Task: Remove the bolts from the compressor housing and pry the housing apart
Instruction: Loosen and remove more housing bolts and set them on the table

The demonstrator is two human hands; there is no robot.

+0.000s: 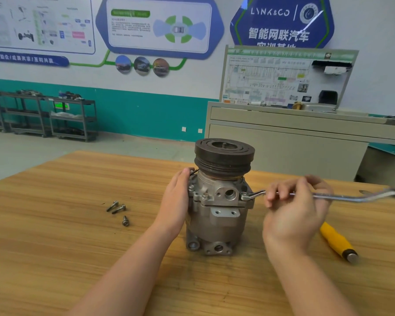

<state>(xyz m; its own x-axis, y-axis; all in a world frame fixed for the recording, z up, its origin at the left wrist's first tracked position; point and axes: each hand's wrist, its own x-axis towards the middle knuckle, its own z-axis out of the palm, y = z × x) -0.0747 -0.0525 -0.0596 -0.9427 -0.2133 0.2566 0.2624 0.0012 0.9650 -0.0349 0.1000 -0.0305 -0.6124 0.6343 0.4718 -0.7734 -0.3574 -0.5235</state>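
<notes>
My left hand lies flat against the left side of the upright compressor housing on the bench, my right hand pinches the wrench, shaft running out rightward, ring end on the housing's right-side bolt, nearest that hand.

compressor housing: matt grey metal | wrench: shiny metal | table: wood-grain

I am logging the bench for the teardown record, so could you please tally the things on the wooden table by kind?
Compressor: 1
Loose bolts lying on the table: 3
Wrench, held by the right hand: 1
Yellow-handled tool: 1
Total: 6
The left hand rests against the compressor.
</notes>
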